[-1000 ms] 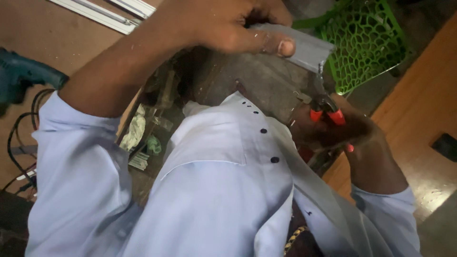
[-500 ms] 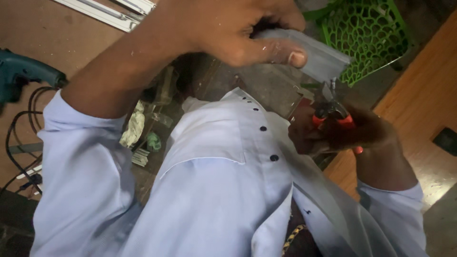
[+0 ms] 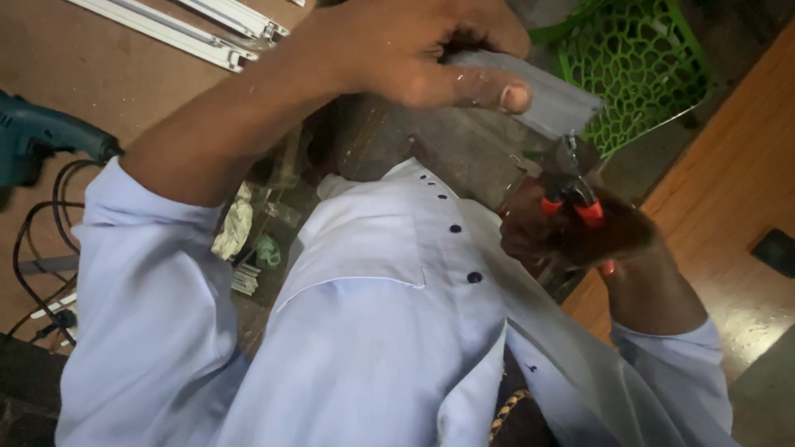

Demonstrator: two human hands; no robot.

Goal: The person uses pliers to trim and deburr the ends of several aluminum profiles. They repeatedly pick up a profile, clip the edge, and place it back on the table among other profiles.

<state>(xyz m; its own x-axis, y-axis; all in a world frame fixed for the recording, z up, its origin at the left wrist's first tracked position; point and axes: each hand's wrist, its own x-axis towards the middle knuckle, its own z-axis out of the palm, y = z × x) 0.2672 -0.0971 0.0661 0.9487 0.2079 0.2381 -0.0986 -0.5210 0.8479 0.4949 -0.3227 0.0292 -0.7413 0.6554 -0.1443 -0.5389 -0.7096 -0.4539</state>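
Observation:
My left hand [image 3: 414, 50] is at the top, closed around a grey flat strip of metal or plastic [image 3: 542, 95] that slants down to the right. My right hand [image 3: 580, 236] is lower right, gripping red-handled pliers [image 3: 571, 199] whose jaws bite the strip's lower end. My light blue shirt with dark buttons fills the middle of the view and hides what lies below the hands.
A green lattice plastic basket [image 3: 638, 66] stands at the top right. A teal power drill [image 3: 41, 145] with black cables lies at the left on a brown board. White metal rails [image 3: 190, 33] lie top left. An orange-brown wooden surface [image 3: 729, 199] runs along the right.
The view has shifted slightly; both hands sit a little further right and lower in frame. The pliers stay at the strip's end, and my left hand keeps its hold.

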